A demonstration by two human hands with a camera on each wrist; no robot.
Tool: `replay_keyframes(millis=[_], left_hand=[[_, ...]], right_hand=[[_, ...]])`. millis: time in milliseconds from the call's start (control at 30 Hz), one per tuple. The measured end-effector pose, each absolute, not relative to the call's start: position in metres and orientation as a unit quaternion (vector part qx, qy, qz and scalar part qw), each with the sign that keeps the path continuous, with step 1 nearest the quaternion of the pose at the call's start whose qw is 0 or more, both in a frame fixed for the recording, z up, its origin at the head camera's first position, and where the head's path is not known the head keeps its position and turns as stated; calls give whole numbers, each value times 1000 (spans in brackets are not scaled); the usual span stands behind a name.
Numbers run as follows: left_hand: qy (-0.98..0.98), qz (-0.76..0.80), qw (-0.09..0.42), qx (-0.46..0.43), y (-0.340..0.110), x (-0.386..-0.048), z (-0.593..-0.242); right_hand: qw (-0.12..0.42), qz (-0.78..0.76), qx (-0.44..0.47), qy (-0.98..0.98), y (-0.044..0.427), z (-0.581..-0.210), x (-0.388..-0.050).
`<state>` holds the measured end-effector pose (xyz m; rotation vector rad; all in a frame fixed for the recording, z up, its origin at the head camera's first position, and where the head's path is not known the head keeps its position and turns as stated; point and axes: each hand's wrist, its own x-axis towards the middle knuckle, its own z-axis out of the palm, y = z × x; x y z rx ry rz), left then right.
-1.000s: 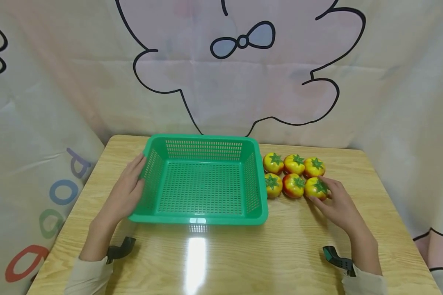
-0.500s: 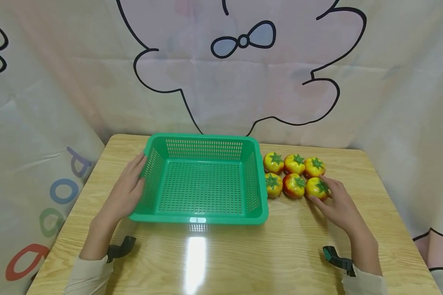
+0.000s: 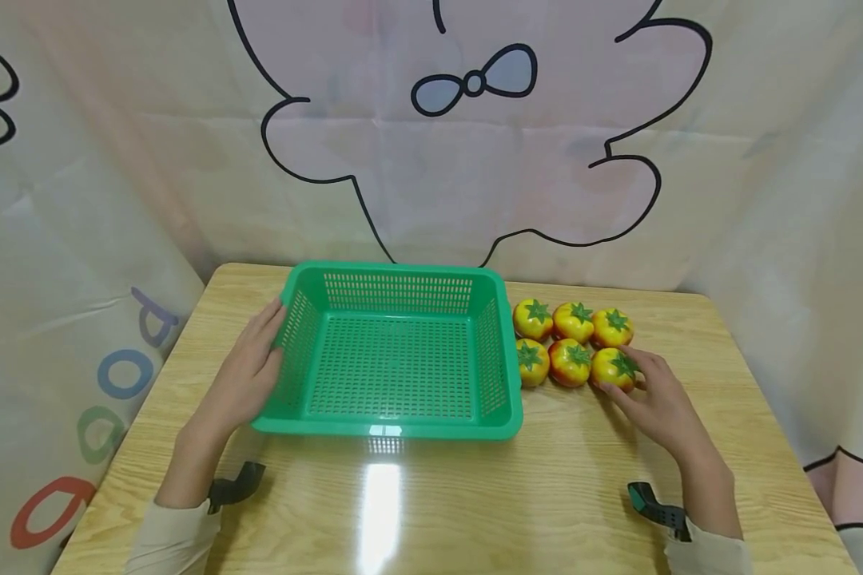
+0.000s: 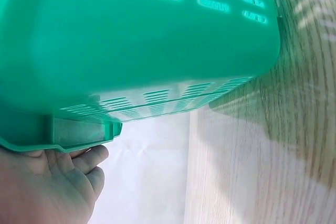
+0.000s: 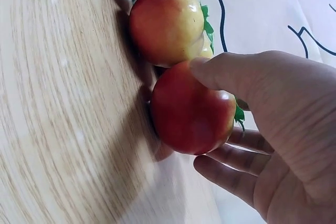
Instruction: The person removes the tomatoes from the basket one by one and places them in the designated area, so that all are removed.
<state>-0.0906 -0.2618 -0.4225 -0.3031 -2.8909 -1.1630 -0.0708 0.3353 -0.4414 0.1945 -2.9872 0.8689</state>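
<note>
In the head view a green plastic basket [image 3: 403,430] stands on the table, its perforated floor bare. My left hand [image 3: 244,371] rests along its left rim, fingers mostly straight; in the left wrist view the hand [image 4: 58,182] lies against the rim's underside. My right hand [image 3: 658,399] holds the front right tomato [image 3: 610,369], yellow on top and red below with a green leafy crown. The right wrist view shows my thumb on the near side of this tomato [image 5: 191,111] and fingers on the far side. It sits on the table, touching its neighbour [image 5: 168,27].
Several similar tomatoes [image 3: 572,321] stand in two rows right of the basket, the leftmost close to its wall. A wooden table [image 3: 546,495] carries everything. Behind hangs a pale printed cloth [image 3: 374,216]. Dark wrist mounts [image 3: 237,485] are strapped to both arms.
The held tomato and the one beside it have shifted slightly left toward the basket, my right hand moving with them. My left hand and the basket stay in place.
</note>
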Motion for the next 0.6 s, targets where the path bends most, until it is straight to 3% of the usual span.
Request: replay_keyframes(millis=[600], left_hand=[[-920, -378, 12, -105, -261, -91, -423]], right_hand=[[-4, 274, 44, -961, 336, -441, -69]])
